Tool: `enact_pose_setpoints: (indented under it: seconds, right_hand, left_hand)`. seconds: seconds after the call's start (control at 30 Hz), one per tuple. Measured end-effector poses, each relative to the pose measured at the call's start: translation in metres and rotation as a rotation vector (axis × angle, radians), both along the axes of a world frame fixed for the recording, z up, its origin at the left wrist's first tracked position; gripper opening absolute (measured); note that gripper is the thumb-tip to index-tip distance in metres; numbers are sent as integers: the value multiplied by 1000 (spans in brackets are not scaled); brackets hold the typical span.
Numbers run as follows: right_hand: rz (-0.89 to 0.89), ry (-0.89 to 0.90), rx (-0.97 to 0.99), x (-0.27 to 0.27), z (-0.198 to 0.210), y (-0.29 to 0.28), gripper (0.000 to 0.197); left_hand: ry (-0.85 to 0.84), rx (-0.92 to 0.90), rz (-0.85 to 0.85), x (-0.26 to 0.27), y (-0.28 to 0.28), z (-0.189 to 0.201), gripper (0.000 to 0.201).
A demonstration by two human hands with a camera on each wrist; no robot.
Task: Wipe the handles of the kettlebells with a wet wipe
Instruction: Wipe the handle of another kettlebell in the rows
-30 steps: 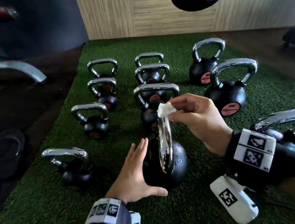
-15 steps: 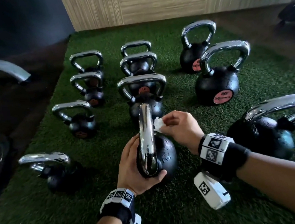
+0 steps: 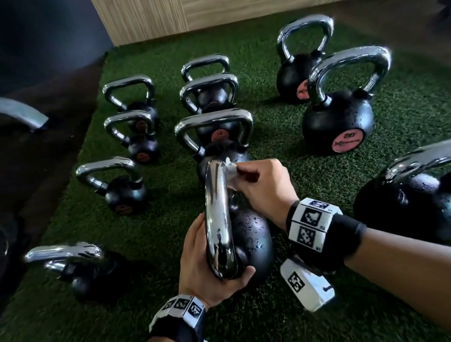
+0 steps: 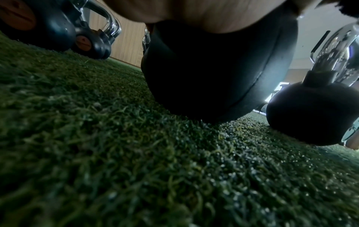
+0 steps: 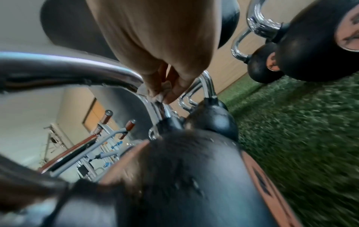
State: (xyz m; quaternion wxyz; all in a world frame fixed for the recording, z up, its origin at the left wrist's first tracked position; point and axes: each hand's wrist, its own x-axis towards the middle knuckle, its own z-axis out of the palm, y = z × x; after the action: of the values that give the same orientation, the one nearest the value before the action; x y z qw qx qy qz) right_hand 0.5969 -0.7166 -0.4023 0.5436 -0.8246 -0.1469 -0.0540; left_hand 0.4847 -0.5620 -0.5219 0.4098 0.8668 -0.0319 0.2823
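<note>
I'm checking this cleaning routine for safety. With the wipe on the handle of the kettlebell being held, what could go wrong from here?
1. The kettlebell has water droplets on its body, and the left hand cups it low by the chrome handle; the grip might slip and the bell could roll onto the turf.
2. The right hand pinches only a small wad of wet wipe, so it may drop or miss parts of the handle.
3. Another kettlebell stands just behind; fingers could get knocked between handles.

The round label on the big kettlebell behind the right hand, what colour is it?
Pink, with dark print, on the black kettlebell. The label shows best in the head view.
</note>
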Motion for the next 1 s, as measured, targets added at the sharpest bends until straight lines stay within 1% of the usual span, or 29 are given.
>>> enact_pose_setpoints:
  seconds: [0.1,0.2,0.27,0.33,0.43,0.47,0.53,0.6,0.67,0.73,0.8,0.87,0.93,1.0]
  right_hand:
    - [59,-90,118,2,7,-1,23]
    - [117,-119,30,7,10,-5,24]
    - [152,-167,-62,11,13,-9,32]
    - [163,-286,-92,11,14,-12,36]
    - [211,-501,-44,-3,13,-17,41]
    - [245,-550,-40,-8,13,-20,41]
    - [324,-593,-65,-16,15,-27,42]
    - [380,-578,-99,-17,22,-31,43]
    - [400,-545,-110,-15,31,-32,40]
    - [427,-525,-124,-18,38,-34,37]
    - [469,-526,-153,-31,40,-39,39]
    - [485,-505,-146,-50,37,-45,37]
    - [464,-385,-85,-64,35,-50,29]
    - [440,-147,-18,-66,36,-51,25]
  left_hand:
    - [3,53,17,0,1,-1,96]
    - [5,100,18,0,1,-1,100]
    - [48,103,23,-2,1,1,101]
    - [78,79,24,-3,1,1,102]
    - [94,94,-1,-1,2,1,107]
    - [98,98,-6,0,2,1,108]
    - [91,124,-6,1,3,-1,108]
    - [102,145,-8,2,5,-3,109]
    - [156,199,2,2,8,-8,112]
    - [231,213,31,1,9,-12,113]
    - [287,245,57,2,8,-13,110]
    - [290,318,34,3,8,-14,108]
    - [255,326,25,4,11,-15,106]
    - [206,261,44,4,11,-14,100]
